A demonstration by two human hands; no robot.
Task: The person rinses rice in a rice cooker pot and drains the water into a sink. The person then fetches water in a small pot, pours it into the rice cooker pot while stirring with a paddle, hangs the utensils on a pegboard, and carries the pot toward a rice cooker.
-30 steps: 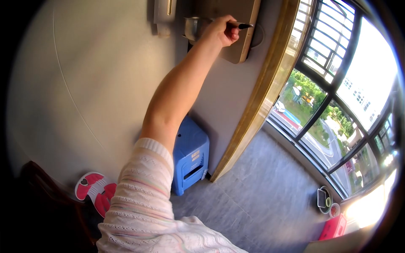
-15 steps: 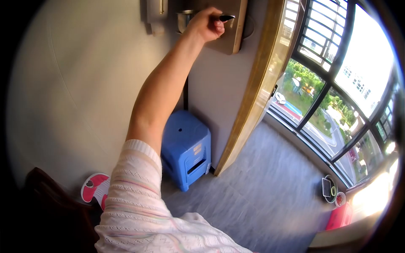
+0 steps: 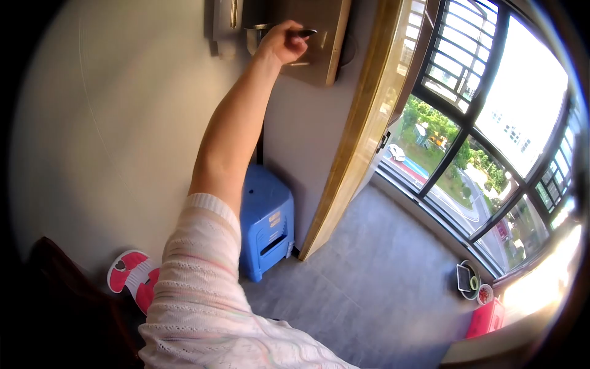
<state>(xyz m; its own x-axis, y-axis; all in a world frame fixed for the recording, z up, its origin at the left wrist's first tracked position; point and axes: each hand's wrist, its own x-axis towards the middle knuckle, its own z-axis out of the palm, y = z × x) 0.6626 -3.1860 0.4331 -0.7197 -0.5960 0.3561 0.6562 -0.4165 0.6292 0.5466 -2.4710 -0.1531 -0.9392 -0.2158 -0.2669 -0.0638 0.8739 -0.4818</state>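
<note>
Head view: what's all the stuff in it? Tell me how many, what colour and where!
Wall: one, beige, left
Fixture: one, pale, top
Pot: one, silvery, by the hand
Panel: one, tan, behind the hand
Thing held: one, dark; a handle, perhaps
Stool: one, blue, middle
Patterned thing: one, pink-white, lower left
Shadowy shape: one, dark brown, lower left
Doorframe: one, golden, centre right
Floor: one, grey
Window: one, black-framed, right
Car: one, white, outside
Trees: several, green, outside
Containers: a few, dark and pale, lower right
Box-like thing: one, pink, below them
Sleeve: one, whitish, bottom
Left arm: one, bare, middle
Left grip: one, closed, top
</note>
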